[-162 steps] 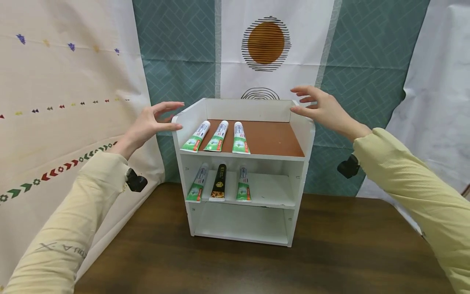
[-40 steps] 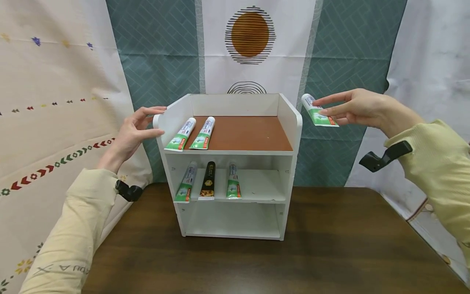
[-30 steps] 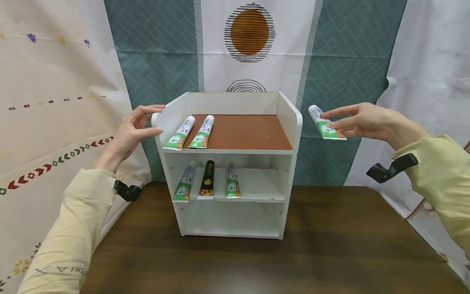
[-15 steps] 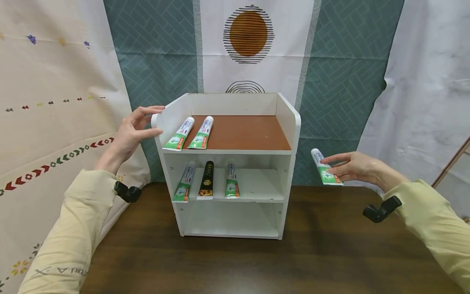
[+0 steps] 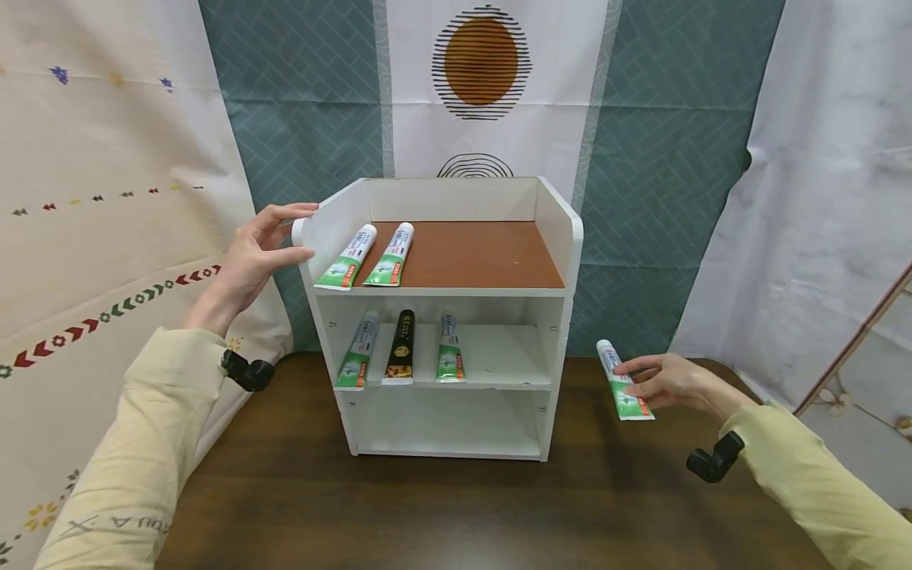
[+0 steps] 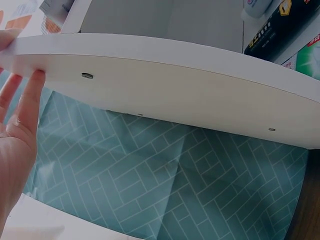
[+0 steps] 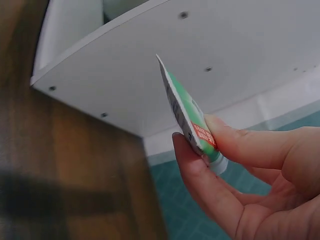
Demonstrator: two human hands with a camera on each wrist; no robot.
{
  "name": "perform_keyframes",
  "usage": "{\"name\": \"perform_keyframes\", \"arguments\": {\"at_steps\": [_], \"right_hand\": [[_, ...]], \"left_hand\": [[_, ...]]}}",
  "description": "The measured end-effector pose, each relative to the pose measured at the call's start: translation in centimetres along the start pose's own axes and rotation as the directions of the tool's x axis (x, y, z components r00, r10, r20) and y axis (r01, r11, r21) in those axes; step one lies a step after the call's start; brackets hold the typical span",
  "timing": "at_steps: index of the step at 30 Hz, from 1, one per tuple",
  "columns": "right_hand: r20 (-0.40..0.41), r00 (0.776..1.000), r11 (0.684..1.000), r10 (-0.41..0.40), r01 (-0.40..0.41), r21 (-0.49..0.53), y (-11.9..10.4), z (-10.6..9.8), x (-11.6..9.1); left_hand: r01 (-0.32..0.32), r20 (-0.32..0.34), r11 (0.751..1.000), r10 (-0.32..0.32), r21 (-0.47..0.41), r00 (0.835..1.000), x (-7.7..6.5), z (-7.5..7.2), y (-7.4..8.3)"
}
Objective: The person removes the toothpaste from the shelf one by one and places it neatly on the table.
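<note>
A white shelf unit (image 5: pixel 456 293) with a brown top panel stands on the table. My left hand (image 5: pixel 251 257) holds its upper left side panel; in the left wrist view, fingertips (image 6: pixel 35 82) touch the panel's outer face and the thumb lies at its edge. To the unit's right, my right hand (image 5: pixel 673 385) pinches a green-and-white toothpaste tube (image 5: pixel 620 380) between thumb and fingers, low over the table, cap pointing away. Two similar toothpaste tubes (image 5: pixel 390 255) lie on the top level at left. The middle level bears two green-and-white tubes (image 5: pixel 450 348) and a black-and-gold tube (image 5: pixel 401 348).
A dark brown wooden table (image 5: pixel 456 514) carries the unit. Teal-and-white patterned cloth (image 5: pixel 641 182) hangs behind it, and a cream cloth (image 5: pixel 128 182) hangs at the left. The bottom level (image 5: pixel 449 435) lies below the tubes. A white cloth (image 5: pixel 819 237) hangs along the right.
Over the earlier frames the third tube left the top level in my right hand, was carried right, and then came down toward the table. My left hand took the panel and has stayed there.
</note>
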State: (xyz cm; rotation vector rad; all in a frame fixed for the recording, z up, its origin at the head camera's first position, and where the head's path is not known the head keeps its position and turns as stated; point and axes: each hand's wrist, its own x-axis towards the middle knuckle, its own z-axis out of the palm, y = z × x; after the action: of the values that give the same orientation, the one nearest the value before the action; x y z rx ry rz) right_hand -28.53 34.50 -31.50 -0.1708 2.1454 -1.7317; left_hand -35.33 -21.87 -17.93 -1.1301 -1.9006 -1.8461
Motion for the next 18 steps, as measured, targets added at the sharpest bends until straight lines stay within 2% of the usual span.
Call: {"name": "perform_keyframes", "arguments": {"at_steps": [8, 18], "right_hand": [[-0.082, 0.997, 0.994, 0.008, -0.016, -0.104, 4.1, 1.0, 0.8], [-0.171, 0.985, 0.993, 0.000, -0.020, -0.119, 8.5, 1.3, 2.0]], "left_hand": [[-0.012, -0.007, 1.000, 0.012, 0.013, 1.000, 0.0, 0.2, -0.2], [-0.030, -0.013, 1.000, 0.030, 0.010, 0.999, 0.0, 0.2, -0.3]]}}
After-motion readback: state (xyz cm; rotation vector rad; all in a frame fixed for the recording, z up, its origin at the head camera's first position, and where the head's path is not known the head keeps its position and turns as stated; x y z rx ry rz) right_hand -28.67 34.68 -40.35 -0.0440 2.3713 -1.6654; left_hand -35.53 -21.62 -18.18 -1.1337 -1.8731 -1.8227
